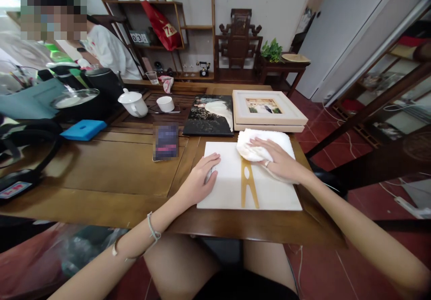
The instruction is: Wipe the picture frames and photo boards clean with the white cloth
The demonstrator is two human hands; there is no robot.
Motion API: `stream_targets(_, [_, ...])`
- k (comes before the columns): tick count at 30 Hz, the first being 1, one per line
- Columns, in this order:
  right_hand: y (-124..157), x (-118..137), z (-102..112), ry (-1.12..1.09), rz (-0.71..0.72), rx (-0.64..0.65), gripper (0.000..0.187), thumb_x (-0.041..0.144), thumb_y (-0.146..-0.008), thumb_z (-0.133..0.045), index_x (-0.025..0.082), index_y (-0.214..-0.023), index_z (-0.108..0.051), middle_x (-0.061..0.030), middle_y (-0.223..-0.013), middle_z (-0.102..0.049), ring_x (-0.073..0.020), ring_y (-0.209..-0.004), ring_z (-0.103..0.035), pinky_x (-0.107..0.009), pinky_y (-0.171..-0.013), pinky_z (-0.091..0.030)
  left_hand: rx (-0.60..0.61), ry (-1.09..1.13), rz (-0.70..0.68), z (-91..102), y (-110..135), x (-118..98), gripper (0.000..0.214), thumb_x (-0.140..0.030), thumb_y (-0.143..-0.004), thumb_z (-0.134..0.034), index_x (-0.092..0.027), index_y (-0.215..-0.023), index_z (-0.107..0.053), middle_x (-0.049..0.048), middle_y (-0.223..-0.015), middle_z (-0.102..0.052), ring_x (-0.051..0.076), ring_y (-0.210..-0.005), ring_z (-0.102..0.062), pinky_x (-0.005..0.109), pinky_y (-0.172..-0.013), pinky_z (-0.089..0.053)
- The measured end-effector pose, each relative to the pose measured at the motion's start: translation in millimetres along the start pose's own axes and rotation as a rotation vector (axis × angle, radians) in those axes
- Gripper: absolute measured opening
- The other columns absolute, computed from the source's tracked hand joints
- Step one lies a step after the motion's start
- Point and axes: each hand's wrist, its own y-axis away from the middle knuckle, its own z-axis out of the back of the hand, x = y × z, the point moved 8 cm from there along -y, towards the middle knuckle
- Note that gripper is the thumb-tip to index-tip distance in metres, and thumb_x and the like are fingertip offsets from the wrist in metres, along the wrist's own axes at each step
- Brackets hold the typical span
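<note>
A white board or large-format book (222, 187) lies on the table's near right part, with a golden letter-A-like figure (247, 174) on its face. My left hand (204, 176) rests on its left edge, fingers stretched out and thumb apart. My right hand (278, 158) presses a bunched white towel (247, 145) against the board's upper right. The towel covers the top of the golden figure. A ring shows on a finger of this hand; my fingertips lie on the cloth.
Behind the board are a dark photo album (210, 116) and a white framed photo (235, 104). A phone (164, 142), white lidded cup (133, 103), small white cup (165, 104) and blue block (84, 130) stand leftward on the wooden table (134, 174). Another person (109, 50) sits at far left.
</note>
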Motion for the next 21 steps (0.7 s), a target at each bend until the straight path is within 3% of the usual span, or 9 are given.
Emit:
stream_targets(3, [21, 34, -12, 0.098, 0.077, 0.051, 0.066, 0.018, -0.081, -0.046, 0.018, -0.146, -0.039, -0.0097, -0.155, -0.031, -0.0277, -0.145, -0.021, -0.056, -0.118, -0.015, 0.008, -0.007, 0.009, -0.9, 0, 1, 0.036, -0.020, -0.093, -0.044, -0.013, -0.127, -0.055, 0.0166, -0.137, -0.055, 0.028, -0.134, -0.047, 0.054, -0.115, -0.034])
stream_targets(8, [85, 91, -28, 0.120, 0.124, 0.264, 0.088, 0.013, -0.064, -0.052, 0.019, -0.149, -0.034, -0.0106, -0.156, -0.026, -0.0328, -0.145, -0.019, -0.057, -0.115, -0.024, 0.003, -0.002, 0.007, -1.6, 0, 1, 0.035, -0.020, -0.093, -0.045, -0.014, -0.126, -0.056, 0.0165, -0.137, -0.055, 0.028, -0.134, -0.047, 0.054, -0.114, -0.036])
stream_targets(11, [99, 111, -30, 0.103, 0.173, 0.349, 0.089, 0.013, -0.061, -0.055, 0.016, -0.148, -0.036, -0.0123, -0.156, -0.027, -0.0353, -0.144, -0.018, -0.057, -0.116, -0.022, -0.004, -0.006, 0.000, -1.4, 0, 1, 0.035, -0.019, -0.093, -0.045, -0.015, -0.127, -0.056, 0.0160, -0.137, -0.056, 0.027, -0.134, -0.047, 0.053, -0.114, -0.036])
stream_targets(14, [81, 101, -28, 0.110, 0.161, 0.321, 0.083, 0.015, -0.067, -0.055, 0.014, -0.148, -0.037, -0.0131, -0.154, -0.032, -0.0333, -0.144, -0.022, -0.056, -0.116, -0.021, -0.003, -0.010, 0.001, -1.3, 0, 1, 0.035, -0.020, -0.093, -0.045, -0.015, -0.126, -0.056, 0.0157, -0.136, -0.056, 0.027, -0.134, -0.047, 0.053, -0.114, -0.036])
stream_targets(21, [1, 41, -23, 0.108, 0.159, 0.103, 0.074, 0.022, -0.080, -0.052, 0.019, -0.150, -0.030, -0.0100, -0.156, -0.030, -0.0252, -0.145, -0.021, -0.055, -0.118, -0.014, -0.011, 0.007, 0.005, -0.1, 0, 2, 0.035, -0.021, -0.093, -0.047, -0.016, -0.126, -0.056, 0.0145, -0.136, -0.056, 0.027, -0.133, -0.048, 0.053, -0.113, -0.038])
